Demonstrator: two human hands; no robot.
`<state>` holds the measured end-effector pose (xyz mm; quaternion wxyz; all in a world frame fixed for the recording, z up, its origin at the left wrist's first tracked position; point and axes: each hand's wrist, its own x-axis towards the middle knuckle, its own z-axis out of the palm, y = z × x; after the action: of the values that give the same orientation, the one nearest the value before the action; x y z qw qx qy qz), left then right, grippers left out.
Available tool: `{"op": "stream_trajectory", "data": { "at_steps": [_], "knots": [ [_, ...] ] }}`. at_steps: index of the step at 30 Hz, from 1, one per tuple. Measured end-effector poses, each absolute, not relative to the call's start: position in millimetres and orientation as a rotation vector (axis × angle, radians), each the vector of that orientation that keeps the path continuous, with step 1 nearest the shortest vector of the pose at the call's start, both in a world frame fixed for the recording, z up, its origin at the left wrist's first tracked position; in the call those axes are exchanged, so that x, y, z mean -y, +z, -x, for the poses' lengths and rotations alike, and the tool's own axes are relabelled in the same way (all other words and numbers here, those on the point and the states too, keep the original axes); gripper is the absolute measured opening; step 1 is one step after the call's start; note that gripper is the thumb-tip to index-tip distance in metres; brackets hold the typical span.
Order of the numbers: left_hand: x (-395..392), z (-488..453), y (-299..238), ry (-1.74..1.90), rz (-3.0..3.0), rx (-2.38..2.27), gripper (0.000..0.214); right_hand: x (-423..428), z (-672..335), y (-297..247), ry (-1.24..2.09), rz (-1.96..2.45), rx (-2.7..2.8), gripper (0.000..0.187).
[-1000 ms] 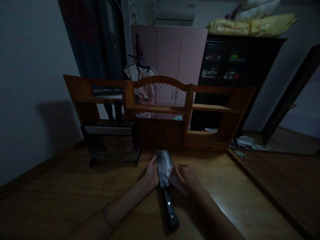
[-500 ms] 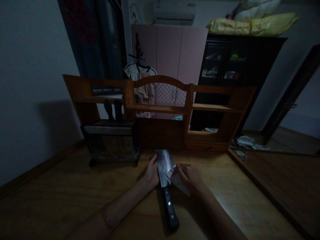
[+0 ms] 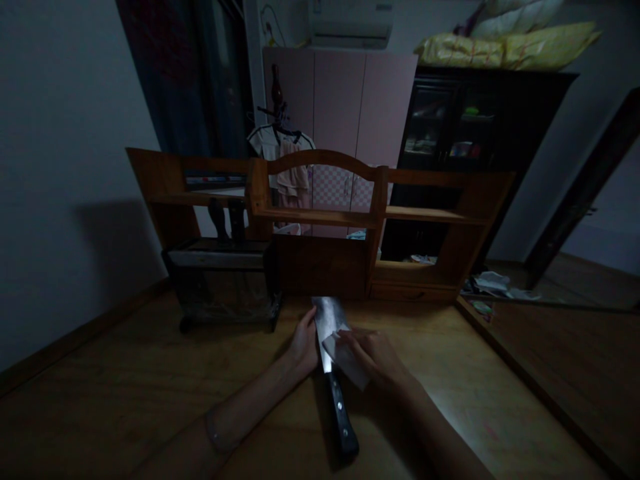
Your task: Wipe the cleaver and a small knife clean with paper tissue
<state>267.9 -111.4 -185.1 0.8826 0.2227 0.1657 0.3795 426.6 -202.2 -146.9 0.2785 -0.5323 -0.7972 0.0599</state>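
A cleaver (image 3: pixel 329 317) with a wide metal blade and a black riveted handle points away from me over the wooden table, its handle toward me. My left hand (image 3: pixel 303 343) grips the blade by its left edge; the fingers beneath it are hidden. In my right hand (image 3: pixel 377 353) a white tissue (image 3: pixel 350 367) is pinched and pressed on the blade's face, near its middle. Part of the tissue hangs down to the right of the handle.
A knife block (image 3: pixel 225 283) with dark-handled knives stands at the left of the wooden table (image 3: pixel 240 407). Behind it runs a wooden shelf unit (image 3: pixel 320 217). A raised ledge (image 3: pixel 520 373) bounds the table on the right. White crumpled items (image 3: pixel 493 281) lie beyond it.
My right hand has slid the tissue a little left across the blade, covering more of it. My left hand and the cleaver stay nearly in place.
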Motion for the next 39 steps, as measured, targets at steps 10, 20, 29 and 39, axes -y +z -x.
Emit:
{"op": "stream_trajectory", "data": {
  "at_steps": [10,20,29,39],
  "knots": [
    [118.0,-267.8,-174.1,0.822,-0.395,-0.353,0.039,205.3,-417.3,-140.0,0.243,1.37,2.114,0.04],
    [115.7,-268.7,-179.5,0.817,-0.402,-0.379,0.037,201.2,-418.2,-146.6,0.23,1.385,2.116,0.037],
    [118.0,-270.2,-178.4,0.773,-0.428,-0.295,0.04,191.6,-422.2,-158.6,0.129,1.413,2.116,0.041],
    [118.1,-270.0,-178.9,0.747,-0.414,-0.309,0.053,182.6,-425.2,-171.8,0.035,1.436,2.079,0.046]
  ]
}}
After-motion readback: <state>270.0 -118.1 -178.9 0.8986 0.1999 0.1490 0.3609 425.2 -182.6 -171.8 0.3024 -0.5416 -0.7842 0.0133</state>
